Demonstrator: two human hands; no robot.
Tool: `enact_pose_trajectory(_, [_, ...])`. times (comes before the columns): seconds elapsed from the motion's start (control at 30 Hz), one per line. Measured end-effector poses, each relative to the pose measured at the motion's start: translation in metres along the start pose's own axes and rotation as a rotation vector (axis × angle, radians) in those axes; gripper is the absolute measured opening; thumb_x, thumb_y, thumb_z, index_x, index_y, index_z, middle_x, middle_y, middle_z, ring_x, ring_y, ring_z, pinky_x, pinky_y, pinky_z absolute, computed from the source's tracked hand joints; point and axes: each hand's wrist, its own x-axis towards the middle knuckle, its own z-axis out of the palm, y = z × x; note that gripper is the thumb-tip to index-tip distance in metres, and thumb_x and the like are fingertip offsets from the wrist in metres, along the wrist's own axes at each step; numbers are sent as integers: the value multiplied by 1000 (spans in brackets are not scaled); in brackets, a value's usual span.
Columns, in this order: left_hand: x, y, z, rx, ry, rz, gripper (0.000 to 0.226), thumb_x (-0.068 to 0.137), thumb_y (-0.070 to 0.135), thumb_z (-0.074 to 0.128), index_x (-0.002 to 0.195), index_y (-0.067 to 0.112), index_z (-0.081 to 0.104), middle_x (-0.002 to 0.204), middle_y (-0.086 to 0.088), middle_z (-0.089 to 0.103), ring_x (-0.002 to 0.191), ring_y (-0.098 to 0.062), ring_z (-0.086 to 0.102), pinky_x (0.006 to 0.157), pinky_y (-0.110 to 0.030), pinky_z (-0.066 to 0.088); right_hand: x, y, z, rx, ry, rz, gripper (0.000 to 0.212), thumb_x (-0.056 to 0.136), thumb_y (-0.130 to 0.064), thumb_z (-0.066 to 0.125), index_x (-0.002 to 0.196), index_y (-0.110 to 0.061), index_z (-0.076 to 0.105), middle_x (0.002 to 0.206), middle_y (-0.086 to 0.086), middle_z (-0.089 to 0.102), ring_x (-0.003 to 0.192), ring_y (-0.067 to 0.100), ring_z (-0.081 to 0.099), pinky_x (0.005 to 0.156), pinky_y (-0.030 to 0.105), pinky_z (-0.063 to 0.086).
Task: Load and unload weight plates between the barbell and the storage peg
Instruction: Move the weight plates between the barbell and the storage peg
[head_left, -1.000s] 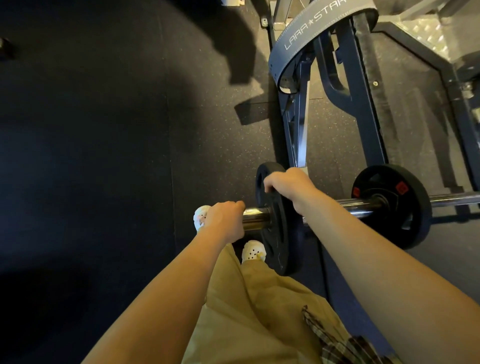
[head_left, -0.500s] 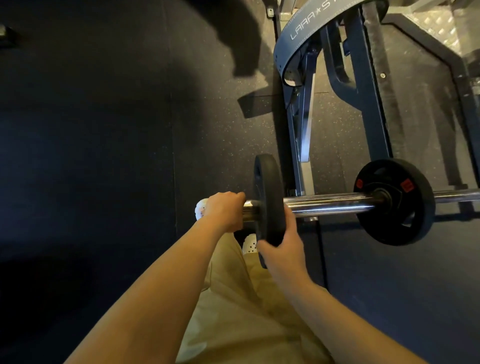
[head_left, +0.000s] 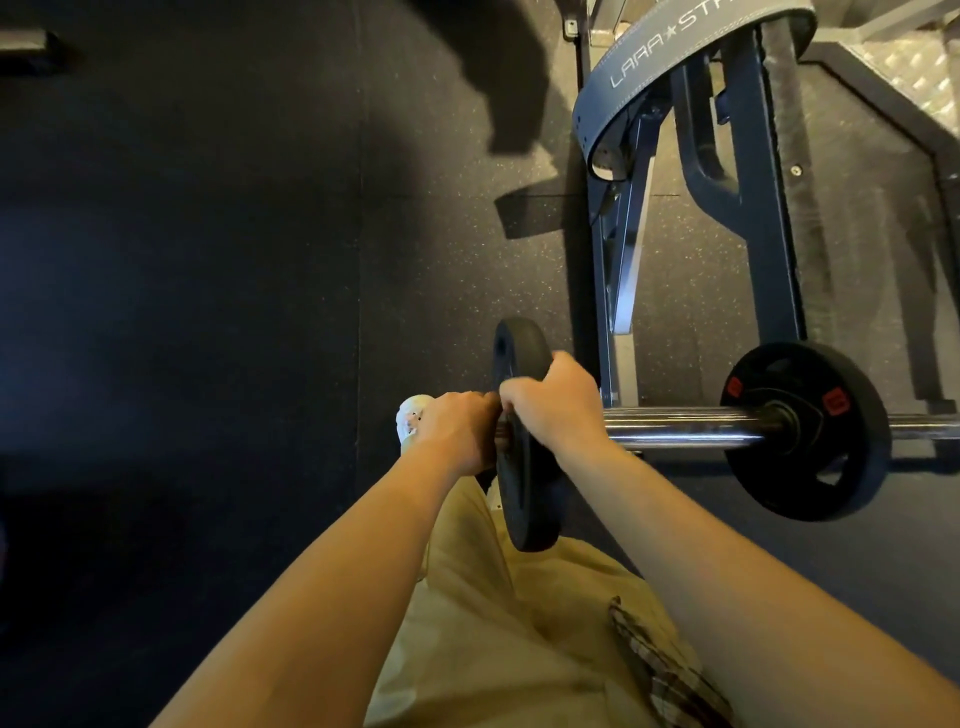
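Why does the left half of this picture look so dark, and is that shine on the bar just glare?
Head view: light falls from the upper right, so the floor at left sinks into shadow; a hard-edged shadow crosses it near the top; the chrome barbell carries bright streaks of reflected light; the wide lens bends the rack uprights; both hands and the near weight plate look slightly soft.

1. Barbell (head_left: 685, 428) end hidden under left hand (head_left: 457, 431); its right part cut off by the frame edge.
2. Near plate (head_left: 522, 467) seen edge-on, face not visible; hub covered by right hand (head_left: 558, 405).
3. Right fingertips curl over the plate rim, out of sight.
4. Belt (head_left: 644, 57) lettering cut off at the top edge.
5. Red markings on far plate (head_left: 802, 431) too small to read.
6. Shoe (head_left: 413, 415) mostly hidden behind left hand.
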Motion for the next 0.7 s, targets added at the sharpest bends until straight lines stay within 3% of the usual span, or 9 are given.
enact_pose_trajectory(0.1, [1, 0, 1, 2, 20, 16, 48, 78, 26, 72, 122, 30, 53, 103, 5, 65, 94, -21, 64, 75, -31, 51, 19, -22, -7, 27, -60, 105, 19, 82, -20, 62, 76, -17, 44, 77, 1, 46, 70, 13, 45, 77, 36, 47])
enact_pose_trajectory(0.17, [1, 0, 0, 3, 14, 19, 49, 78, 28, 73, 123, 30, 53, 102, 6, 65, 92, -19, 63, 73, -30, 50, 30, -32, -9, 25, -76, 178, 16, 80, -22, 62, 84, -13, 50, 83, 6, 51, 74, 19, 50, 75, 35, 47])
enact_pose_trajectory(0.27, [3, 0, 1, 22, 7, 36, 48, 77, 28, 74, 121, 28, 54, 100, 4, 65, 90, -19, 63, 76, -31, 51, 38, -37, -7, 34, -88, 247, 30, 76, -24, 63, 101, -9, 57, 93, 12, 58, 81, 25, 58, 71, 34, 50])
enact_pose_trajectory(0.5, [2, -2, 3, 47, 18, 61, 58, 76, 31, 76, 128, 27, 51, 104, 3, 64, 93, -18, 62, 81, -34, 55, 39, -33, -3, 10, -83, 223, 29, 80, -24, 62, 103, -9, 57, 92, 11, 54, 81, 23, 54, 68, 31, 45])
enact_pose_trajectory(0.7, [-24, -14, 6, -6, 155, 9, 68, 80, 40, 72, 138, 27, 38, 130, 3, 49, 118, -19, 48, 93, -35, 46, 33, -28, -6, 67, -70, 212, 29, 80, -24, 62, 105, -10, 56, 99, 12, 56, 90, 25, 55, 66, 31, 43])
